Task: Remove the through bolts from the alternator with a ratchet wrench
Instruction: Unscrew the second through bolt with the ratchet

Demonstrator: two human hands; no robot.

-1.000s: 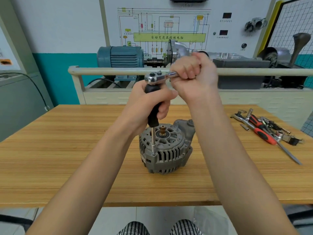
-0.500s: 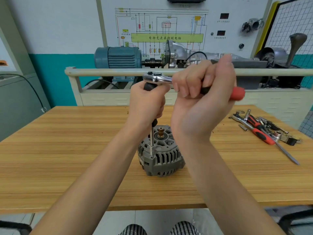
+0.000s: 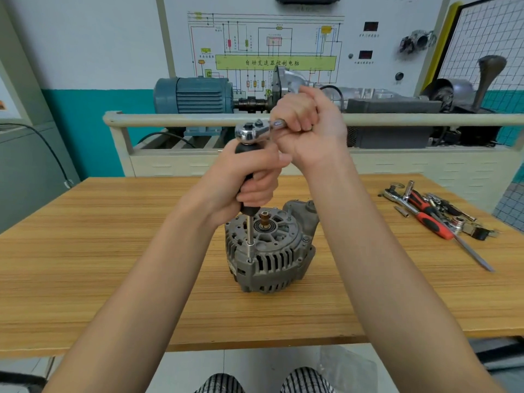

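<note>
A: Alternator sits mid-table, shaft end pointing up, axis vertical, mounting ear toward far right.

B: Wrench?

A: Ratchet wrench head is above it, handle running right, roughly level. Black-handled extension drops straight down from the head onto a through bolt at the housing's near-left rim; the bolt itself is hidden.

B: Grips?

A: Left hand wrapped round the extension's black grip. Right hand fisted round the wrench handle.

B: Other tools?

A: Spare tools piled far right on the table.
</note>
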